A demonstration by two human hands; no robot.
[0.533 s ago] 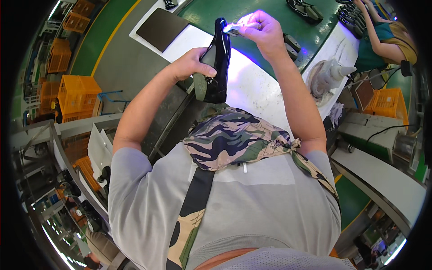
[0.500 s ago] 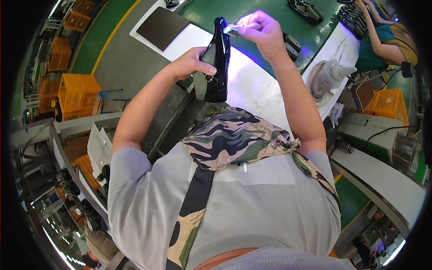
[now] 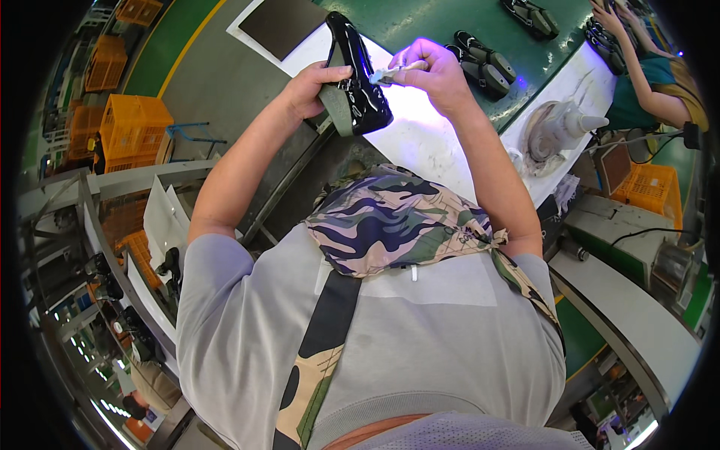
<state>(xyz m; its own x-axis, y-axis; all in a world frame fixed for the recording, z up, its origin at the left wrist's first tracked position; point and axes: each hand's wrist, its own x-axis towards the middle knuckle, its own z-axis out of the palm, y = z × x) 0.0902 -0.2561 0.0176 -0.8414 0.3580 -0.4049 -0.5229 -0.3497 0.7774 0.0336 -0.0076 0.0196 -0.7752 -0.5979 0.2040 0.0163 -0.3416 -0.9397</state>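
The right hand (image 3: 435, 71) hides most of the small pale tool (image 3: 390, 73) it grips.

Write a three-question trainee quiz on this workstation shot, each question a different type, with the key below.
1. True or false: the left hand grips the glossy black shoe with its olive sole turned toward the person.
2. Multiple choice: what does the right hand hold against the shoe? A) a hammer B) a small pale brush-like tool C) a pair of scissors
3. Fill in: more dark shoes lie on the ______ conveyor belt beyond the white worktop.

Key
1. True
2. B
3. green
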